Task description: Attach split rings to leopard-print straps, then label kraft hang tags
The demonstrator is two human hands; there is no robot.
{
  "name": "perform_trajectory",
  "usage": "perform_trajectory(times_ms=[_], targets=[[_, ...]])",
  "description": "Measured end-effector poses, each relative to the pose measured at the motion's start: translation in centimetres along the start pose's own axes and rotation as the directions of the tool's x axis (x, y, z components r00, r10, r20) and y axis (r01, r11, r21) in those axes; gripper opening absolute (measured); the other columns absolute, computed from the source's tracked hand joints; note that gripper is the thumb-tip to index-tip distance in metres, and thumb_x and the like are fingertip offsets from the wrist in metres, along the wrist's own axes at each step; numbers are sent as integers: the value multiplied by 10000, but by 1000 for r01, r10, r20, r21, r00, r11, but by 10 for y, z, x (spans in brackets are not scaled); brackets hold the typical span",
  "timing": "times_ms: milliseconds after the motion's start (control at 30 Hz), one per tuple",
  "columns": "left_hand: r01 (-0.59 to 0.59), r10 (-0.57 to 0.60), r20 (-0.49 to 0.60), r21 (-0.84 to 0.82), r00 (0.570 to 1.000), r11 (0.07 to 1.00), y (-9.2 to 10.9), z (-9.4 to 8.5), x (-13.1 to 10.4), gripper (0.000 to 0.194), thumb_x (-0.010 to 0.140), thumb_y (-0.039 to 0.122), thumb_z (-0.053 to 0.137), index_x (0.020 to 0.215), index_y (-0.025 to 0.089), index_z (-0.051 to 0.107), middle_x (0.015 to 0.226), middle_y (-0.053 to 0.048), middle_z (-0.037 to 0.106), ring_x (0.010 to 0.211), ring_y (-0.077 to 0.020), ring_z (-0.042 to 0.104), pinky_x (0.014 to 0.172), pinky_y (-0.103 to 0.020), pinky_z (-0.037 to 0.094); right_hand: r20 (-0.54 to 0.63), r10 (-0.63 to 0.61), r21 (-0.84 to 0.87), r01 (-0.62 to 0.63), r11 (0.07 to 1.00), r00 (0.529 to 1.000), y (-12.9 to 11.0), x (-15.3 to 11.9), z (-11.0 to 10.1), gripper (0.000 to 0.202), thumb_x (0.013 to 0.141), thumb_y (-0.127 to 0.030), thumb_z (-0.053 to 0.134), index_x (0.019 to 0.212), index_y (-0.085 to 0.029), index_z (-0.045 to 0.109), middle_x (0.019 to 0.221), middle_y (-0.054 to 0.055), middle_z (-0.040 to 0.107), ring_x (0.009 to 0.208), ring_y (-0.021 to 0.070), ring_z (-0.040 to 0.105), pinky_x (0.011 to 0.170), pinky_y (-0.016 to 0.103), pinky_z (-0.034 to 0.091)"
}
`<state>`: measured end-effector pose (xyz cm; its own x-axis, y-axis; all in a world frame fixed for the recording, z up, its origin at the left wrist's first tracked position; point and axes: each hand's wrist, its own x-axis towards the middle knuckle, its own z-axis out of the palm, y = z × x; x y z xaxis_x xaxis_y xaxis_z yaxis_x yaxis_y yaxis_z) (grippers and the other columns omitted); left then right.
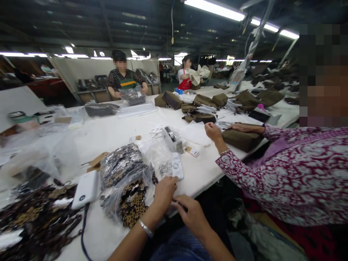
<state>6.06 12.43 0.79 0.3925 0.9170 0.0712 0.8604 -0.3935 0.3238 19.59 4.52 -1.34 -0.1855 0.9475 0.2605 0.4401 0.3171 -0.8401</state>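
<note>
At the near table edge my left hand [166, 189] is closed, its fingers bent and their tips largely hidden, just in front of a clear bag of metal rings [165, 168]. My right hand [191, 212] is beside it, thumb and fingers pinched together around a small dark piece too blurred to name. One metal ring [175, 165] lies on a white packet [177, 174] beyond my fingers. Left of my left hand sits an open plastic bag of leopard-print pieces [133, 201], with a fuller patterned bag [122, 161] behind it.
A white power bank [86, 189] with a cable and a heap of dark straps [35, 217] lie left. A tape dispenser [172, 139] and a paper tag [191, 151] stand ahead. At right, a co-worker's patterned sleeve [244, 174] reaches over the table beside brown bags [241, 137].
</note>
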Motion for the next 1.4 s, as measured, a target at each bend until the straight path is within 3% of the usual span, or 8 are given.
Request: perform_trajectory(times_ms=[100, 233, 467, 667, 900, 967, 1133, 1400], targets=[[-37, 37, -12, -18, 999, 999, -7, 2, -10, 194, 901, 157, 562, 1038, 215, 687, 986, -58, 707, 962, -206, 646, 826, -291, 488, -173, 36, -156, -63, 986, 984, 11, 36, -13, 258, 976, -223, 459, 1086, -202, 691, 1026, 77, 721, 961, 201, 666, 874, 291, 507], [-110, 108, -37, -33, 993, 993, -8, 10, -16, 196, 907, 160, 556, 1016, 238, 699, 1006, -41, 714, 976, -200, 641, 836, -285, 490, -222, 109, -314, -177, 933, 969, 28, 102, -17, 270, 945, -207, 510, 1176, -174, 644, 1116, 105, 674, 981, 208, 642, 875, 294, 480], [-99, 87, -197, -50, 977, 994, -32, -8, 11, 262, 929, 161, 505, 1088, 275, 680, 1097, -26, 709, 1043, -195, 624, 899, -302, 481, -186, 233, -346, -286, 894, 954, 55, 153, -7, 72, 872, -159, 607, 859, -185, 672, 984, 73, 672, 869, 188, 620, 750, 254, 421], [25, -70, -279, -162, 958, 986, -53, -27, 46, 241, 931, 204, 490, 1034, 242, 705, 1053, -74, 723, 1006, -228, 653, 906, -345, 487, -205, 291, -147, -323, 935, 935, 60, 148, -11, 79, 852, -108, 577, 847, -174, 620, 989, 88, 672, 896, 198, 609, 781, 275, 415], [13, -141, -248, -456, 958, 890, -22, -22, 21, 304, 936, 322, 479, 1114, 203, 694, 1113, -84, 743, 1007, -238, 703, 873, -368, 555, -212, 381, 367, -288, 884, 900, 36, 112, -29, 291, 880, -393, 554, 1044, -154, 588, 822, 49, 693, 706, 174, 673, 659, 297, 531], [23, -165, -191, -586, 968, 810, -9, -21, 12, 355, 937, 373, 473, 1142, 172, 681, 1053, -91, 762, 910, -235, 737, 751, -344, 600, -191, 404, 493, -269, 828, 894, 22, 94, -30, 421, 836, -488, 609, 1072, -140, 594, 845, 65, 707, 733, 184, 695, 674, 316, 563], [126, -255, 22, -909, 967, 397, 14, -27, -8, 418, 817, 419, 661, 1124, 136, 686, 1017, -104, 759, 872, -244, 731, 692, -334, 611, -143, 462, 701, -241, 672, 875, -11, 54, -30, 449, 740, -494, 755, 978, -128, 652, 819, 73, 732, 714, 182, 702, 662, 306, 582], [230, -262, 171, -949, 950, 214, 20, -30, -39, 397, 731, 435, 763, 1005, 149, 730, 985, -103, 765, 885, -224, 708, 743, -302, 577, -106, 455, 783, -208, 587, 884, -30, 17, -28, 423, 796, -533, 714, 928, -132, 724, 801, 65, 727, 669, 171, 691, 637, 288, 576]])
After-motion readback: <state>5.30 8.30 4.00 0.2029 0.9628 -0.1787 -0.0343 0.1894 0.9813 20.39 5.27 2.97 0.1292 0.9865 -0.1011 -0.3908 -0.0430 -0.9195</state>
